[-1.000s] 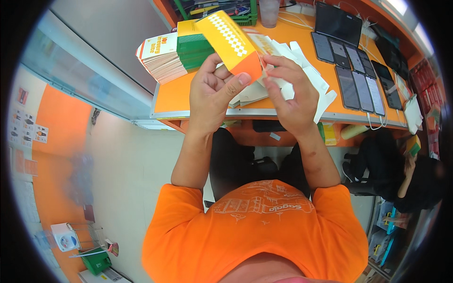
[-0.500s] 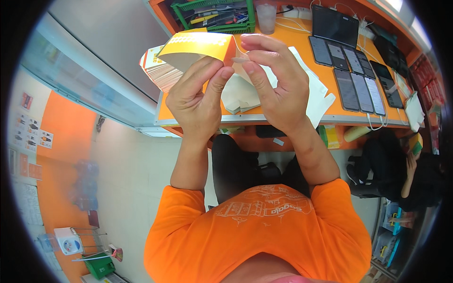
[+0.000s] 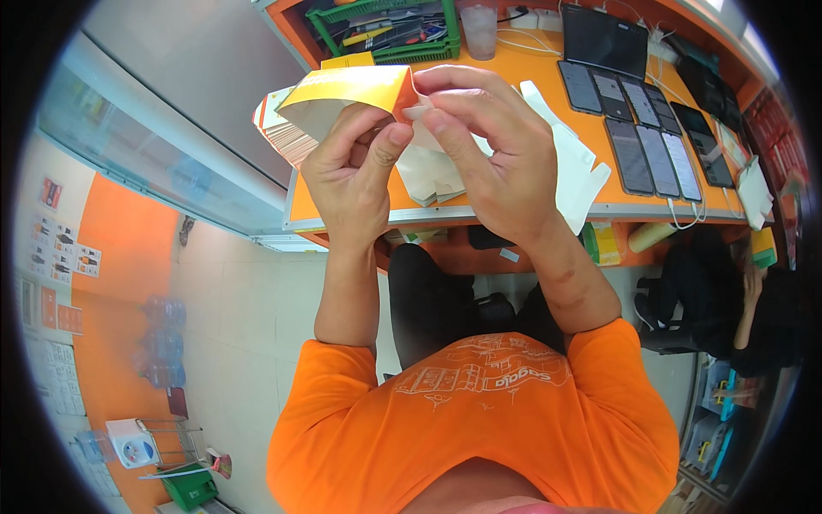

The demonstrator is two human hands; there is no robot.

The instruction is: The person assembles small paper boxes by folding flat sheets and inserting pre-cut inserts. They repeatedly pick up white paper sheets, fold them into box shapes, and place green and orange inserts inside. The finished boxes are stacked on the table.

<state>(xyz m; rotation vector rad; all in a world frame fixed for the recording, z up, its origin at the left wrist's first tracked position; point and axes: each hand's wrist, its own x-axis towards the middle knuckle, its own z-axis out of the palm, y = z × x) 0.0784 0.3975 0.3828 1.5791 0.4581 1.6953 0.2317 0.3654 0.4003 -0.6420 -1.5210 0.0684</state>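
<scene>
Orange wall (image 3: 116,236): far left, beside posters (image 3: 62,248) too small to read; water bottles (image 3: 163,355) near it;
Yellow carton (image 3: 342,92): raised above the orange desk (image 3: 301,204); its print too foreshortened to read;
Left hand (image 3: 349,176): grasping the carton's orange end;
Right hand (image 3: 507,163): pinching its pale flap;
Orange shirt (image 3: 479,437): white lettering, line drawing;
Phones (image 3: 629,158): rowed on the desk's right.

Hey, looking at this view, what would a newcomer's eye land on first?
Probably the bright orange shirt, filling the lower middle. Above it, the left hand holds a folded yellow-and-orange card box, with the right hand at its right end. Rows of phones lie on the desk, upper right.
</scene>
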